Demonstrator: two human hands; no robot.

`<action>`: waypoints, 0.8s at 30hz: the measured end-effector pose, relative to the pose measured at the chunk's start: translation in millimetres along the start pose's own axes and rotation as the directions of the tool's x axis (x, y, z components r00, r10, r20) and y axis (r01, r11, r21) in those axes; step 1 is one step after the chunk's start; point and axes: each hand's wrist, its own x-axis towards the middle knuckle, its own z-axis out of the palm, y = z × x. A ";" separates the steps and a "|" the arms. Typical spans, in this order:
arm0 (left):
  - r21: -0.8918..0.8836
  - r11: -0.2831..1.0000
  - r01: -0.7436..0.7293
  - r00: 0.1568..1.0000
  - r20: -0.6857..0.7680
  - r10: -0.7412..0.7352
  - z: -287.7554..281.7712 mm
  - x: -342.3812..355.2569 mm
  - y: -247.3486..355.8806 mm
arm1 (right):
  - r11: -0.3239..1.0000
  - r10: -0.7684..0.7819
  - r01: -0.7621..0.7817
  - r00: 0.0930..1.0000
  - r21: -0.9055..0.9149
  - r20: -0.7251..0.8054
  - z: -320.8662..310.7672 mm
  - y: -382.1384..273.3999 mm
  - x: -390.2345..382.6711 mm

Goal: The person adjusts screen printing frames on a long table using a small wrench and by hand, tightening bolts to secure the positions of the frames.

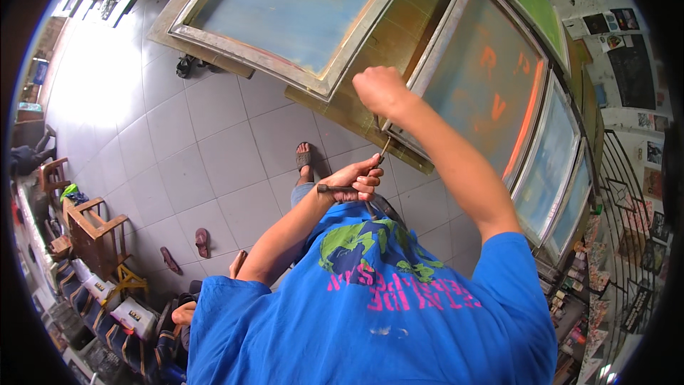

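Grey floor tiles below me, framed screens leaning along the wall. My left hand grips a thin tool at chest height; right hand fisted on a screen frame.

Bare tiled floor open at left, leaning frames blocking ahead and right, chairs crowding the lower left wall
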 end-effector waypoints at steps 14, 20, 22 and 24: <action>0.402 0.889 -0.220 0.858 -0.354 0.373 11.8 6.9 -21.1 | 0.879 0.456 -0.117 0.491 0.463 -0.742 54.0 9.6 -79.1; 0.839 0.544 0.035 0.704 -0.407 0.582 26.6 -6.3 -10.5 | 0.289 0.503 -0.488 0.809 0.823 0.303 69.8 -51.2 -187.6; 0.907 0.368 0.203 0.719 -0.393 0.573 26.3 -4.2 4.3 | 0.299 0.572 -0.256 0.819 0.919 0.042 139.8 -78.3 -200.5; 0.965 0.154 0.215 0.700 -0.262 0.664 14.8 -3.0 5.7 | 0.175 0.578 -0.162 0.815 0.971 0.031 165.4 -101.4 -198.1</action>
